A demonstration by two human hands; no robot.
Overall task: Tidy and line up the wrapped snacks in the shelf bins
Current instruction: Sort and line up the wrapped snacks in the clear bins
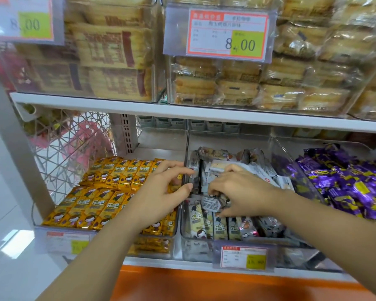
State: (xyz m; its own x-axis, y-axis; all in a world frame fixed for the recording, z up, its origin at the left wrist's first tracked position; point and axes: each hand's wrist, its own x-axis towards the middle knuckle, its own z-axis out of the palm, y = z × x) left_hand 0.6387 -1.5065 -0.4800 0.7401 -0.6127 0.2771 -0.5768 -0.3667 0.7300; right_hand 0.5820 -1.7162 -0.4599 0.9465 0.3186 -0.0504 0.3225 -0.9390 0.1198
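Observation:
The clear middle bin (pixel 183 227) on the lower shelf holds several grey and cream wrapped snacks (pixel 206 224). A front row stands upright; those behind lie jumbled. My right hand (pixel 237 190) reaches into this bin with curled fingers that pinch a grey snack packet (pixel 211 203). My left hand (pixel 163 190) hovers over the divider between the middle bin and the left bin, fingers spread and slightly bent, holding nothing. The left bin holds yellow wrapped snacks (pixel 104 192) lined up in neat rows.
A bin of purple wrapped snacks (pixel 345 183) stands to the right. Price tags (pixel 244 257) hang on the bin fronts. The shelf above (pixel 182 109) carries clear bins of packed biscuits (pixel 237 83). An orange base panel (pixel 204 283) runs below; a wire basket (pixel 74 148) sits at left.

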